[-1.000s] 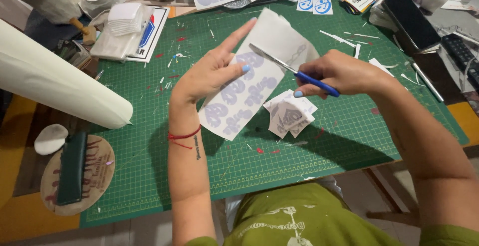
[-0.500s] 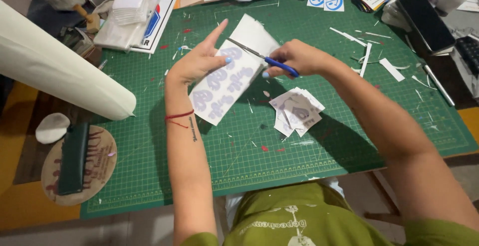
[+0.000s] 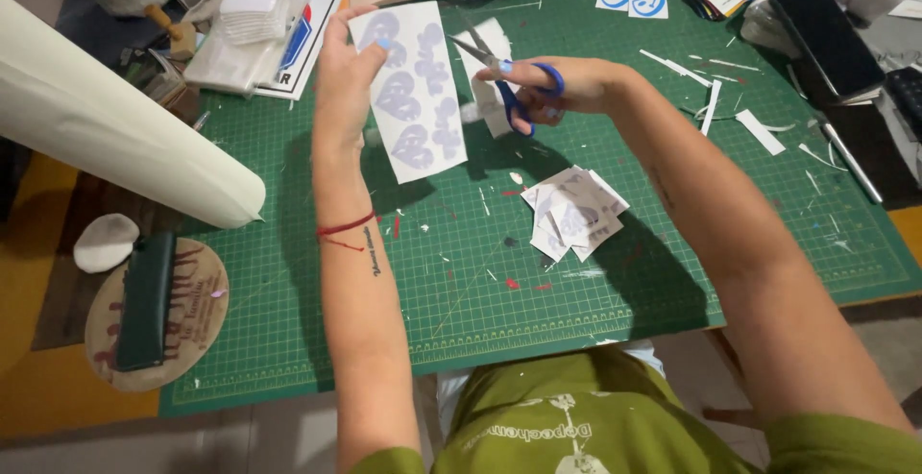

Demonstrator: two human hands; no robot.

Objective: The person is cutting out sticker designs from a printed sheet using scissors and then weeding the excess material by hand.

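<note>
1. The left hand (image 3: 344, 75) holds a white sticker sheet (image 3: 411, 90) printed with pale lilac heart shapes, lifted off the green cutting mat (image 3: 672, 243). Its fingers are closed on the sheet's left edge, thumb in front. Judging by this, the grip is best kept near the edge so the fingers stay out of the blades' path.

2. The right hand (image 3: 567, 85) carries blue-handled scissors (image 3: 509, 85); its fingers are hooked through the loops and gripping them, and the blades stand parted, tips pointing at the sheet's right edge. The tips are just beside the sheet, and I cannot tell whether they touch it.

3. To cut well, it seems wise to feed the paper deep into the blades and close them slowly, turning the sheet with the left hand and not twisting the scissors.

4. The line of the cut should likely run in the white gaps between the hearts, so that no printed shape is nicked.

5. Below the scissors, on the mat, lies a pile of cut stickers (image 3: 574, 213); each new piece could drop there, keeping finished work together.

6. Thin white paper offcuts (image 3: 759, 131) lie to the right of the scissors on the mat; a dark phone (image 3: 826, 37) lies beyond them, well apart from the sheet.

7. Left of the sheet, a large cream paper roll (image 3: 115, 138) overhangs the table.
</note>
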